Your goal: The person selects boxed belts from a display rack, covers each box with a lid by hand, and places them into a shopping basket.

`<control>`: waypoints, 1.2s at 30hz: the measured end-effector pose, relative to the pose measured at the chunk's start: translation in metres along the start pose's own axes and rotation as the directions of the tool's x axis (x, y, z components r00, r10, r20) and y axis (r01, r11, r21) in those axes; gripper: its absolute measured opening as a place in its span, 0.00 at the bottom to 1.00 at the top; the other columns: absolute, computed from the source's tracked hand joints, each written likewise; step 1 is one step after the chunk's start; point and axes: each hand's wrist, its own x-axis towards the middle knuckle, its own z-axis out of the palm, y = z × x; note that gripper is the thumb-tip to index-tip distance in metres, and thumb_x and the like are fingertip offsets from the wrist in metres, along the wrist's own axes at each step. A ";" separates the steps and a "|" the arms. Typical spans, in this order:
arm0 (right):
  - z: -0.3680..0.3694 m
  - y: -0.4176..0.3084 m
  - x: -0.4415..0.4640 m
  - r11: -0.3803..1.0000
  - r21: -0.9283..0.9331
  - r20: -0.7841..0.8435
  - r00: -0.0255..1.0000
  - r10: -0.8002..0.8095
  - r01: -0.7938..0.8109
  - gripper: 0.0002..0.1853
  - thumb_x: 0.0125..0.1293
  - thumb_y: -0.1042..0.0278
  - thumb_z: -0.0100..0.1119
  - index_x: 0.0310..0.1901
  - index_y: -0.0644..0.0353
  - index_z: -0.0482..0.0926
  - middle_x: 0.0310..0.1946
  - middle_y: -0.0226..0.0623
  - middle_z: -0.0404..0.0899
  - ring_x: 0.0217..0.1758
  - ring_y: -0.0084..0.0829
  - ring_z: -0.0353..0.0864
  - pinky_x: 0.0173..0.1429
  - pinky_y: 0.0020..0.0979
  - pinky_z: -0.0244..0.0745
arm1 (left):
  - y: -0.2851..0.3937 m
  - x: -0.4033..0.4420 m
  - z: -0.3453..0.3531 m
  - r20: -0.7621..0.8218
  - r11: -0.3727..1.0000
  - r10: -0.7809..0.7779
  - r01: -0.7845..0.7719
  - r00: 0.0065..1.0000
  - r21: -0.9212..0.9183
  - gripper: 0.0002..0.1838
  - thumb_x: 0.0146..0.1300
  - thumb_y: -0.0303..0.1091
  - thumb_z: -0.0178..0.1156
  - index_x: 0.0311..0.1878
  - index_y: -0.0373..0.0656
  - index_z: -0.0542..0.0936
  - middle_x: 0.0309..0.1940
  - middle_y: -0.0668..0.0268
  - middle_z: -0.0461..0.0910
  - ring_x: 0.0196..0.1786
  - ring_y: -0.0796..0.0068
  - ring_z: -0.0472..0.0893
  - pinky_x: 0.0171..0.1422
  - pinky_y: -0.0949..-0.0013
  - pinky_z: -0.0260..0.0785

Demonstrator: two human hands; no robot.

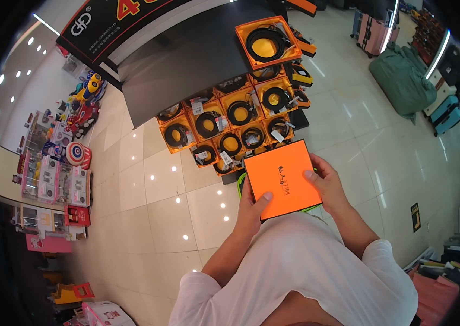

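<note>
A closed orange box (283, 179) with dark lettering on its lid is held level in front of the white shirt. My left hand (252, 205) grips its left side, thumb on the lid and fingers hidden beneath. On the opposite side my right hand (327, 183) holds the right edge, its thumb also on top. Part of a bright green rim (240, 186) shows behind the box. Just beyond, open orange boxes with coiled black belts (239, 112) stand in rows, several with white tags. One larger open box (267, 43) with a coiled belt sits higher up.
A dark display panel (186, 60) rises behind the belt boxes. Toys and boxed goods (59, 174) line the left side. At the upper right are a green bag (402, 81), a pink suitcase (370, 38) and a blue suitcase (448, 114). Folded clothes (436, 293) lie at lower right.
</note>
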 end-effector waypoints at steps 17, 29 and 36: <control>0.026 0.035 -0.011 0.972 -0.234 0.047 0.998 0.042 -0.029 0.33 0.67 0.48 0.57 0.61 0.70 0.67 0.54 0.40 0.76 0.56 0.26 0.74 0.60 0.29 0.69 | 0.015 -0.015 -0.036 0.018 0.966 0.186 -0.186 0.982 0.180 0.46 0.62 0.31 0.61 0.75 0.42 0.41 0.66 0.59 0.63 0.67 0.68 0.66 0.68 0.65 0.61; 0.050 0.052 -0.033 0.952 -0.306 0.006 1.000 -0.030 0.031 0.30 0.69 0.54 0.56 0.63 0.70 0.65 0.53 0.38 0.76 0.55 0.24 0.74 0.60 0.27 0.68 | 0.023 -0.009 -0.081 -0.022 0.994 0.044 -0.042 0.999 0.103 0.33 0.65 0.36 0.60 0.68 0.37 0.58 0.61 0.60 0.68 0.62 0.71 0.70 0.67 0.67 0.61; 0.054 0.060 -0.045 0.923 -0.374 -0.055 0.996 0.070 -0.086 0.30 0.69 0.55 0.56 0.63 0.71 0.66 0.51 0.37 0.76 0.53 0.23 0.74 0.58 0.27 0.68 | 0.012 -0.010 -0.094 -0.015 0.995 -0.012 0.014 1.000 0.098 0.27 0.64 0.39 0.62 0.60 0.35 0.66 0.55 0.61 0.74 0.58 0.74 0.73 0.64 0.68 0.64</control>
